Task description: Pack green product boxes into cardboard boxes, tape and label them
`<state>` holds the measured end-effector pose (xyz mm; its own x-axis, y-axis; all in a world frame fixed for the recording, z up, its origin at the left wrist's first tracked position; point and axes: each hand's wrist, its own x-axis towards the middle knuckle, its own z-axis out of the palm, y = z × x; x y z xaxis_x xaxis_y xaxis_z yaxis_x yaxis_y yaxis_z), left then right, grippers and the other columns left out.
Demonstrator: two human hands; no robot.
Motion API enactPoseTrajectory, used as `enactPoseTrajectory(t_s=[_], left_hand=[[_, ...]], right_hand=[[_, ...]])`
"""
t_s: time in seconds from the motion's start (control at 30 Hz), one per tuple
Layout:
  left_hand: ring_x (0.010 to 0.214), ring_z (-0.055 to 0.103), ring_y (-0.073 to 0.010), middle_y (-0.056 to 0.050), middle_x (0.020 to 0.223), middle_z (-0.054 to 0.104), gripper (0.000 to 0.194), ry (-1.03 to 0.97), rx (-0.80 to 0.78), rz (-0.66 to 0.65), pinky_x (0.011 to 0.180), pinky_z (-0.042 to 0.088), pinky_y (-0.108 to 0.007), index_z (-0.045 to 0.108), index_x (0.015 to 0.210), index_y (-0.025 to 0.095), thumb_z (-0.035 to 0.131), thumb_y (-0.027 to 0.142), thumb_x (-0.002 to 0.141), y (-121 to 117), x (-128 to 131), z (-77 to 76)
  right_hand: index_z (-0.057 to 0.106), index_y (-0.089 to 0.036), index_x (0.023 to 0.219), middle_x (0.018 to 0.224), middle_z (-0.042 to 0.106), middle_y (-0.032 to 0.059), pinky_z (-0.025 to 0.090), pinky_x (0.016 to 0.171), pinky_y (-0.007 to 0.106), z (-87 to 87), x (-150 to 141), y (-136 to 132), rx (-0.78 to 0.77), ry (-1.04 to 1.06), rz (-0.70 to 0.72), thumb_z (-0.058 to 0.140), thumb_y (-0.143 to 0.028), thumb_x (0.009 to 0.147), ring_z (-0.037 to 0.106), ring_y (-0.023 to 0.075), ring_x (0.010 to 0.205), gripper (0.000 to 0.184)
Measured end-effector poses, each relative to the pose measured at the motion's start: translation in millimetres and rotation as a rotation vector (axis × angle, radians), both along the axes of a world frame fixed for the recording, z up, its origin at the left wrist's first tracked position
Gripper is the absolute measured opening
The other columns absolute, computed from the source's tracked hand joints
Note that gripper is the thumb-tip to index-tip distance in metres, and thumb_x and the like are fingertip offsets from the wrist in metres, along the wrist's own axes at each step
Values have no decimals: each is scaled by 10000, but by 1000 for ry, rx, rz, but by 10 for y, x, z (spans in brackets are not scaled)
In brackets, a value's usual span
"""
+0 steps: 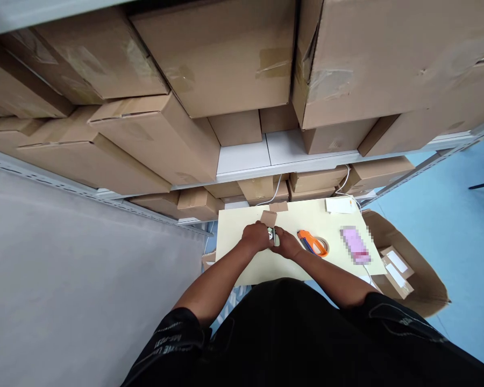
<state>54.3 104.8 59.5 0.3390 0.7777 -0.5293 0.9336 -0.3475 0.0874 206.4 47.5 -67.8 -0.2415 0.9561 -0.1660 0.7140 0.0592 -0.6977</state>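
Over the pale yellow tabletop (246,271), my left hand (256,236) and my right hand (286,243) meet with fingers curled around a small item (271,234). Only a silvery and pale green part of it shows; the fingers cover the rest, so its kind is unclear. A brown cardboard flap (268,217) sticks out just beyond my left fingers. I cannot tell whether it is joined to the held item. Right of my right hand lie an orange tape cutter (315,247) and a roll of tape (325,246), partly under it.
A pixelated pink phone-like thing (355,244) and a white box (341,205) lie on the table's right side. Behind, a shelf rack (242,174) carries many cardboard boxes (226,54). At right stands an open carton (427,279) with smaller boxes inside. A grey wall (84,279) is at left.
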Motion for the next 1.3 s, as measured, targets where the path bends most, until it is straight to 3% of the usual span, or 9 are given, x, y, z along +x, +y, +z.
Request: enactPoseTrajectory(t_s=[0.13, 0.37, 0.57, 0.83, 1.1, 1.3], left_hand=[[968, 720, -289, -152, 1134, 698, 460, 47, -43, 32, 769, 550, -338, 736, 1080, 165, 731, 485, 749, 17, -1, 25], [1003, 704, -282, -157, 1205, 666, 586, 80, -66, 28, 806, 546, -325, 704, 1132, 151, 816, 470, 653, 35, 18, -10], [929, 710, -258, -151, 1200, 657, 519, 4, -47, -16, 789, 545, -325, 702, 1094, 148, 784, 437, 671, -22, 51, -51], [929, 715, -258, -145, 1167, 675, 502, -3, -49, -21, 803, 551, -316, 718, 1072, 149, 775, 450, 675, 38, -26, 73], [912, 719, -270, -143, 1122, 694, 465, -15, 32, -20, 785, 554, -339, 733, 1039, 158, 752, 471, 696, 53, -19, 267], [932, 718, -276, -126, 1070, 730, 421, 7, -23, 75, 774, 547, -325, 762, 970, 192, 763, 491, 673, 127, -50, 310]], right_hand=[[468, -204, 1408, 1282, 670, 132, 511, 958, 393, 7, -27, -25, -6, -13, -3, 823, -340, 771, 654, 295, 1177, 742], [478, -207, 1379, 1298, 653, 140, 515, 941, 392, 18, -91, -69, -15, -66, -34, 826, -370, 765, 652, 301, 1172, 725], [437, -176, 1425, 1365, 612, 172, 519, 964, 405, 11, -27, -105, -21, -55, -18, 803, -368, 799, 634, 311, 1218, 751], [431, -190, 1405, 1331, 620, 155, 524, 952, 399, 12, -42, -20, -23, -41, 7, 817, -390, 795, 658, 292, 1178, 750], [487, -219, 1317, 1235, 649, 120, 533, 916, 398, 65, -28, 125, -29, 29, -24, 896, -372, 701, 672, 294, 1126, 755], [484, -199, 1310, 1226, 641, 124, 531, 950, 401, 18, -52, 183, 29, -46, 27, 904, -424, 693, 671, 294, 1130, 780]])
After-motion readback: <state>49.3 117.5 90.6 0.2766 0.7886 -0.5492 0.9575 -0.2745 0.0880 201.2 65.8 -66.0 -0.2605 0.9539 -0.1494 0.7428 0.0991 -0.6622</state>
